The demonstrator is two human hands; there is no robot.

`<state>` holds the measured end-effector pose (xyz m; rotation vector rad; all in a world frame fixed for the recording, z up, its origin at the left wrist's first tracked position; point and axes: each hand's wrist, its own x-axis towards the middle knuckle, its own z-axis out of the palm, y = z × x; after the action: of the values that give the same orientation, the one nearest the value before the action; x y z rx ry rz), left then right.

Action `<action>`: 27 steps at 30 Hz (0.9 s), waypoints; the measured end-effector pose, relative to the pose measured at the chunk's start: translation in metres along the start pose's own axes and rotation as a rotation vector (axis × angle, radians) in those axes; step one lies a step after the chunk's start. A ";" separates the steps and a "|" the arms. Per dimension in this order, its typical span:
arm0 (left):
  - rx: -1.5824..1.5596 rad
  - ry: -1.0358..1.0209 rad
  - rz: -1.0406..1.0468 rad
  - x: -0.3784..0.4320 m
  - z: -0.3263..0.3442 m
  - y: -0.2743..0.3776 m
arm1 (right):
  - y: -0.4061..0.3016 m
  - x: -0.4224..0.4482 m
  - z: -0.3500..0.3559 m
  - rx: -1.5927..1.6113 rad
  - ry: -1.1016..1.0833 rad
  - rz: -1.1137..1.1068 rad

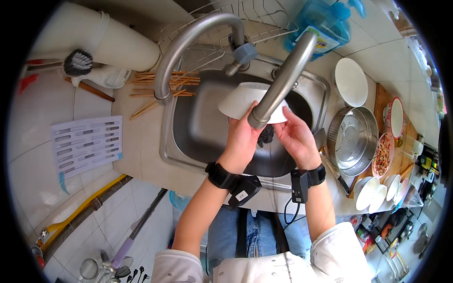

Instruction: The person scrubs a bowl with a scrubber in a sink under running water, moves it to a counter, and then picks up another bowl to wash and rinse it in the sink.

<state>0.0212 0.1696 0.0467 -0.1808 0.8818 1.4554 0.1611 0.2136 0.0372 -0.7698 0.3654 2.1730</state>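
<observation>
A white bowl (235,100) is held tilted over the stainless steel sink (198,131), its underside facing up and away from me. My left hand (244,138) grips its near rim on one side, with the thumb on the outer wall. On the other side my right hand (296,138) supports the rim. A dark scouring pad (266,136) shows between my wrists; whether it is held or lies in the sink I cannot tell. The curved metal faucet (286,78) passes in front of the bowl and hides part of it.
Wooden chopsticks (166,85) lie across the sink's left edge. Behind the sink are a wire rack (198,60) and a blue soap bottle (318,28). On the right stand a steel colander (352,141), a white plate (351,82), several bowls (366,192) and a knife (336,173).
</observation>
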 end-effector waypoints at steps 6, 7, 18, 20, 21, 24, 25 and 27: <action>0.061 0.172 -0.037 0.000 -0.001 0.015 | 0.012 -0.003 0.007 -0.027 0.048 0.057; 0.072 0.163 -0.037 -0.003 -0.005 0.019 | 0.017 -0.005 0.010 -0.042 0.046 0.063; 0.031 0.036 -0.015 -0.061 -0.051 0.043 | 0.040 -0.042 0.024 -0.477 -0.102 0.247; 0.055 0.062 -0.012 -0.069 -0.049 0.045 | 0.033 -0.053 0.022 -0.553 0.006 0.279; 0.099 0.072 -0.006 -0.069 -0.054 0.047 | 0.026 -0.051 0.012 -0.633 0.050 0.212; 0.231 0.047 0.026 -0.082 -0.045 0.058 | 0.002 -0.037 -0.001 -0.913 0.279 -0.110; 0.271 0.023 0.034 -0.086 -0.044 0.062 | -0.005 -0.036 0.015 -1.036 0.407 -0.286; 0.339 -0.016 0.038 -0.092 -0.044 0.070 | -0.024 -0.026 0.028 -0.760 0.235 -0.251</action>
<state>-0.0480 0.0826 0.1007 0.1014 1.1083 1.3170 0.1815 0.2272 0.0752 -1.4025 -0.4598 1.9653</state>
